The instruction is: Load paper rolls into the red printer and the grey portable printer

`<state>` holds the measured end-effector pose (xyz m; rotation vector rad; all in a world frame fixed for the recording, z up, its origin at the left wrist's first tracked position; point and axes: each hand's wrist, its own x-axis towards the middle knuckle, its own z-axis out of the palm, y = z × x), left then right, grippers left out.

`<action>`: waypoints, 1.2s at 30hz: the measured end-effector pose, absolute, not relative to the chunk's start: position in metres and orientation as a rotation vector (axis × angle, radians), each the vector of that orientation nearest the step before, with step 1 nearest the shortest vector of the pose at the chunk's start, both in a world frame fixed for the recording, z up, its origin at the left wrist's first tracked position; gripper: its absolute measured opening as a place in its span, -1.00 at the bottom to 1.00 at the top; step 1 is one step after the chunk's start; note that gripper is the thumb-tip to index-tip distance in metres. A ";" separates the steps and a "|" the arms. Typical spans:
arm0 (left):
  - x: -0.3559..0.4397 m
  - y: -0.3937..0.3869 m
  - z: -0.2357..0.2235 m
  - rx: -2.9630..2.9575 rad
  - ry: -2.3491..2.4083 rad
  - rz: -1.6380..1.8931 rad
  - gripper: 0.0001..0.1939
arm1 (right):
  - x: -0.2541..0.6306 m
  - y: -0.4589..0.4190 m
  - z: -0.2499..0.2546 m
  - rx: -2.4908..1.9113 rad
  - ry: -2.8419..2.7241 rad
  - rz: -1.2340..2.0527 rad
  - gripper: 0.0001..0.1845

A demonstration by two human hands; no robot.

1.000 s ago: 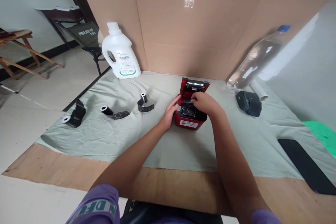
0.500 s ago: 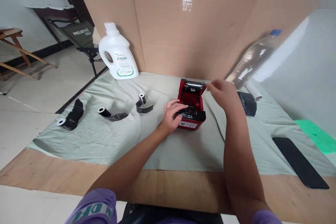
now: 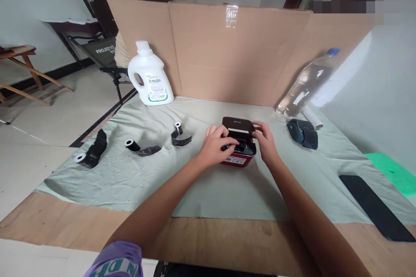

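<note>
A small red and black printer [image 3: 238,161] sits on the cloth, its dark lid [image 3: 238,124] tilted down and only partly open. My left hand [image 3: 216,143] grips the printer's front left side, fingertips at the mouth under the lid. Something dark lies at that mouth, but the fingers partly hide it and I cannot tell what it is. On the other side, my right hand [image 3: 264,140] has its fingers closed on the lid's right edge.
To the left lie three black paper rolls [image 3: 131,143] with loose tails. A white detergent bottle [image 3: 152,78] and a clear bottle [image 3: 307,82] stand before a cardboard screen [image 3: 224,56]. At right are a dark device [image 3: 302,134] and a phone [image 3: 373,205].
The printer's lid has swung down from upright to partly closed, with my right hand moving down along with it. My left hand stays at the printer's front. The whole view has shifted slightly.
</note>
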<state>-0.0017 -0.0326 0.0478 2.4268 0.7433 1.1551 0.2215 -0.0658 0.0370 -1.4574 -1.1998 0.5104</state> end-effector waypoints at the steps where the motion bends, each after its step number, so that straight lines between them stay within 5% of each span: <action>1: -0.001 -0.032 0.046 2.390 0.722 1.195 -0.82 | 0.222 -0.071 0.026 -1.461 -1.201 0.556 -0.46; 3: 0.000 -0.028 0.042 2.229 0.750 1.259 -0.74 | 0.221 -0.078 0.008 -1.450 -1.179 0.676 -0.29; 8: 0.008 -0.011 0.025 1.502 0.883 1.070 -0.38 | 0.208 -0.077 -0.005 -1.360 -1.155 0.736 -0.21; 14: 0.011 -0.005 0.020 1.148 0.752 0.919 -0.26 | 0.204 -0.075 0.006 -1.371 -1.107 0.815 -0.15; 22: 0.009 -0.014 0.013 1.152 0.712 0.944 -0.31 | 0.202 -0.098 0.000 -1.348 -1.148 0.689 -0.28; 29: -0.008 -0.036 -0.016 1.312 0.685 0.799 -0.22 | 0.204 -0.132 -0.009 -1.373 -1.647 0.487 0.20; 36: -0.049 0.006 0.036 1.376 0.657 0.951 -0.27 | 0.160 -0.078 0.038 -1.396 -1.702 0.233 0.22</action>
